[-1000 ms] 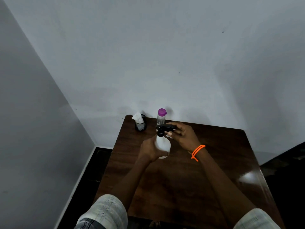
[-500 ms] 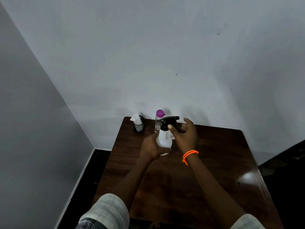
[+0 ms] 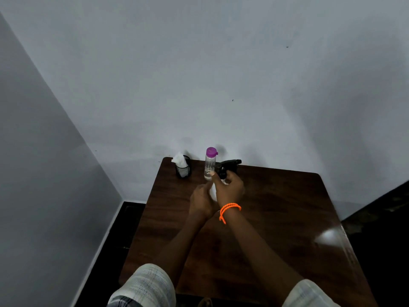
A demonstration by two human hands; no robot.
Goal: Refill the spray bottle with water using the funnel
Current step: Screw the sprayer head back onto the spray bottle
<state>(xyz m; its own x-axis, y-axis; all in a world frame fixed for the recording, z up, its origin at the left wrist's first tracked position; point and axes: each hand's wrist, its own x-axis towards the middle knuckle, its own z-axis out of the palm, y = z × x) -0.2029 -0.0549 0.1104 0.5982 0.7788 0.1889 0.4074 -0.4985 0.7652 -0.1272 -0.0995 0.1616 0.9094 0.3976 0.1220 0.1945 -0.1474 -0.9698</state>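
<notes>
A white spray bottle with a black trigger head stands on the dark wooden table. My left hand grips the white body from the left. My right hand, with an orange band at its wrist, curls round the neck just under the black head and hides most of the bottle. Right behind them stands a clear water bottle with a purple cap. I see no funnel in this view.
A black mesh cup holding white tissue sits at the table's far left corner. Grey walls close in behind and to the left. The table's right edge meets a dark floor.
My right hand has shifted left and closed round the bottle's neck. The black trigger head has turned from pointing left to pointing right. My left hand keeps its hold.
</notes>
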